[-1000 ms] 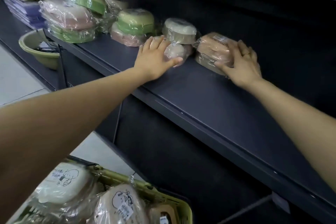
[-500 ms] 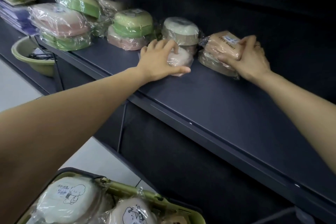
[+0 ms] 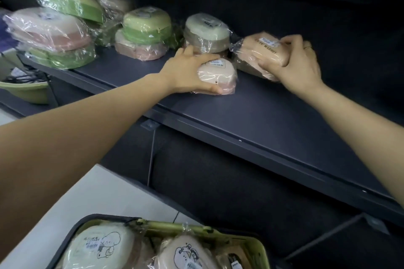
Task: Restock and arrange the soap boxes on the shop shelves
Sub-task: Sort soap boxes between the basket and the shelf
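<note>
Gripping a small round pale-pink plastic-wrapped soap box [image 3: 217, 75] with the left hand [image 3: 185, 74], fingers curled over its top, thumb under its front edge, on the dark grey shelf [image 3: 251, 116]; clutching a tan rectangular wrapped soap box [image 3: 260, 54] just beside it with the right hand [image 3: 299, 65], fingers curled round its far end.

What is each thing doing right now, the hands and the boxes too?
Left hand: grips the pink box, on the shelf.
Right hand: grips the tan box.
Grey box: wrapped, stacked behind.
Green box: stacked on another.
Basket: holds wrapped boxes.
</note>
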